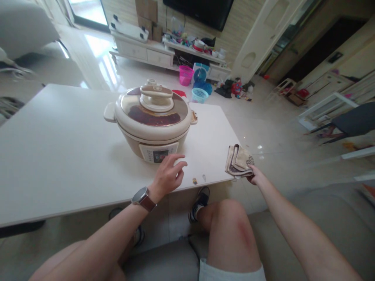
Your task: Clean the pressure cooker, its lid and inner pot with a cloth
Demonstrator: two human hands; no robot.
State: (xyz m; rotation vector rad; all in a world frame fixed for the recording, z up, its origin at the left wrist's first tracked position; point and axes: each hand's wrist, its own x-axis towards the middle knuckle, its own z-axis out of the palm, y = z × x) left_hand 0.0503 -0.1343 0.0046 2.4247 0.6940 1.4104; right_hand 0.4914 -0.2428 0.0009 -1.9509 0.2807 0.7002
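Note:
A cream electric pressure cooker (152,125) with a see-through lid stands on the white table (73,156), its lid on and its control panel facing me. My left hand (169,173), with a watch (144,199) on the wrist, hovers just in front of the panel; its fingers are apart and loosely curled, holding nothing. At the table's right corner my right hand (254,175) pinches the edge of a folded beige and brown cloth (238,160). Part of the cloth lies over the table corner. The fingers under the cloth are partly hidden.
Two small stickers or scraps (195,181) lie near the table's front edge. My knees and a grey sofa (307,226) are close below. Beyond the table are a pink bin (186,75), a light blue basket (199,95) and a cluttered white TV cabinet (159,56).

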